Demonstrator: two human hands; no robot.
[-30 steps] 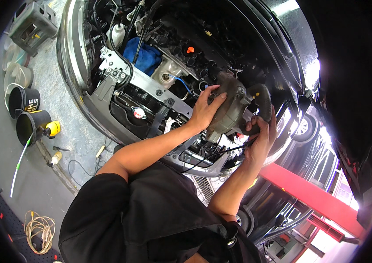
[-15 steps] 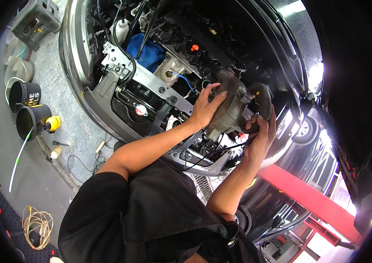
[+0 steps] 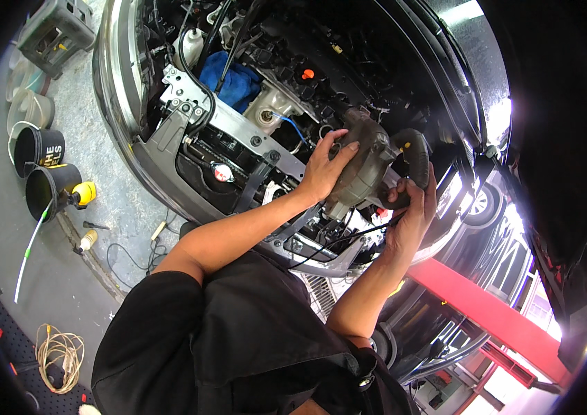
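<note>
Over the front of an open engine bay I hold a dark plastic air intake housing (image 3: pixel 365 162). My left hand (image 3: pixel 328 164) has its left side, thumb on top and fingers round the edge. A curved black hose (image 3: pixel 414 158) joins the housing on the right. My right hand (image 3: pixel 414 211) is closed round the lower end of this hose; part of its grip is hidden. A thin black cable (image 3: pixel 338 242) runs below the housing towards my right hand. To the left, a blue cloth (image 3: pixel 231 79) is tucked beside the engine, near an orange cap (image 3: pixel 308 74).
The car's front frame bar (image 3: pixel 238 135) crosses below the engine, with a radiator cap (image 3: pixel 222 173) beside it. Black buckets (image 3: pixel 51 190), a yellow-topped bottle (image 3: pixel 85 195) and a coiled cord (image 3: pixel 60 360) are on the floor at left. A red lift beam (image 3: pixel 480 304) stands at right.
</note>
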